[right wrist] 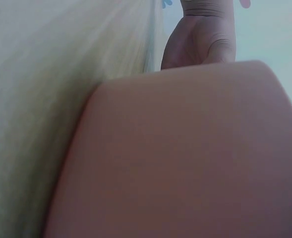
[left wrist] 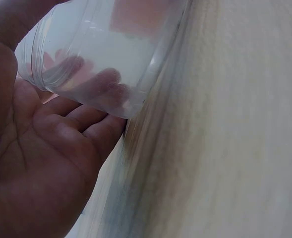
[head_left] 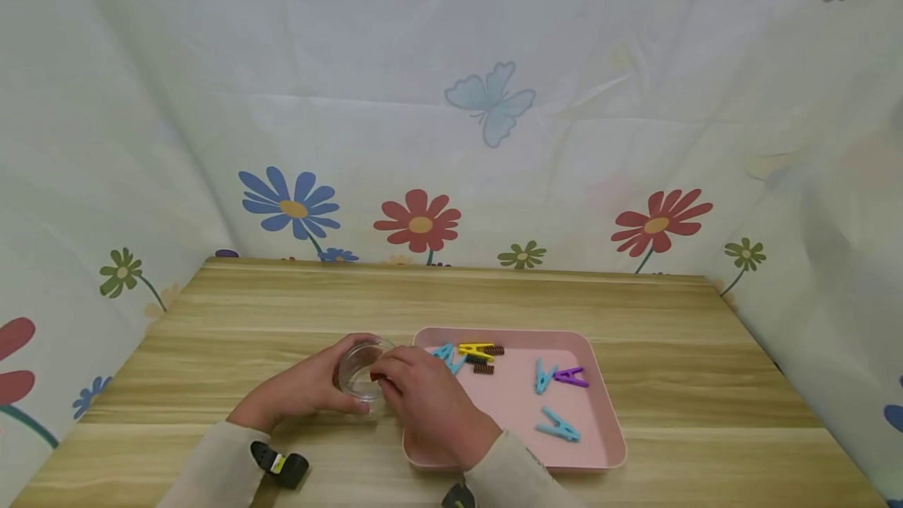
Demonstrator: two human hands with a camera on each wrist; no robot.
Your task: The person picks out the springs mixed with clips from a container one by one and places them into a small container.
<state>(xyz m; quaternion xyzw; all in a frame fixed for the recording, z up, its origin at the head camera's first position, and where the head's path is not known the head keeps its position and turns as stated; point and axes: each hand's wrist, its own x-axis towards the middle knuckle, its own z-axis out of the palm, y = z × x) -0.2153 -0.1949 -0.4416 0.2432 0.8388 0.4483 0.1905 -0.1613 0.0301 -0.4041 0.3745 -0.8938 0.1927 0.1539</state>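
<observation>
My left hand (head_left: 310, 382) holds a clear jar (head_left: 355, 373) just left of the tray, its thumb and fingers around the side. In the left wrist view the fingers show through the clear wall of the jar (left wrist: 131, 54), which is tilted there. My right hand (head_left: 430, 398) reaches over the tray's left edge to the jar's mouth, fingers curled. Its fingertips pinch a small dark red thing (head_left: 377, 376) whose kind I cannot tell. The pink tray (head_left: 511, 394) lies below and right of that hand; its outer wall (right wrist: 185, 148) fills most of the right wrist view.
In the tray are a yellow clothespin (head_left: 474, 350), a purple clothespin (head_left: 573, 377), several light blue clothespins (head_left: 560, 426) and some small dark coil springs (head_left: 484, 370). The tray stands on a wood-grain table (head_left: 677, 382). Behind it hangs a flowered cloth (head_left: 564, 179).
</observation>
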